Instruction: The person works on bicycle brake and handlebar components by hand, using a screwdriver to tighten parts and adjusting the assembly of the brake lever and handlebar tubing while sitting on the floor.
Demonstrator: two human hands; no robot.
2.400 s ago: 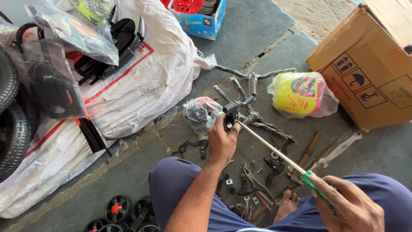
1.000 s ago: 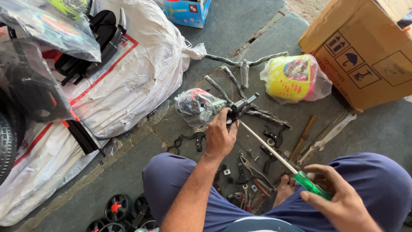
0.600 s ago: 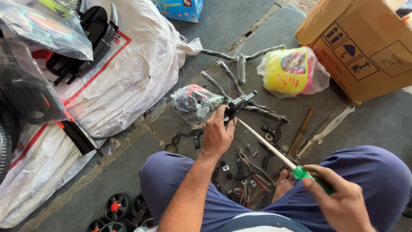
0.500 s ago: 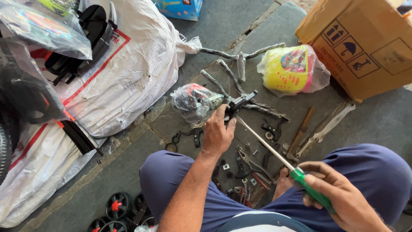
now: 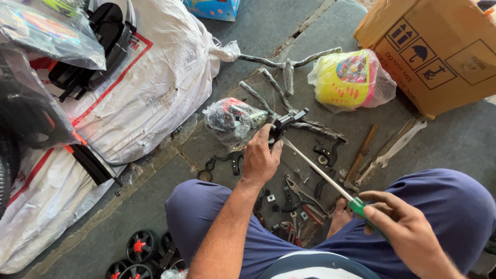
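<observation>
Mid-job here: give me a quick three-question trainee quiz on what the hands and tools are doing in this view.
1. True or false: the right hand holds the green-handled screwdriver.
2. What does the left hand grip?
3. Where does the cardboard box sit: A, upper right; B, lower left?

Key:
1. True.
2. The small black metal part, where the screwdriver's tip meets it.
3. A, beside the yellow bagged item.

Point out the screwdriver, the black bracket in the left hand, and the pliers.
Screwdriver (image 5: 315, 166), head view, mid-shaft.
Black bracket (image 5: 285, 124), head view, upper end.
Pliers (image 5: 305, 199), head view, near the pivot.
</observation>
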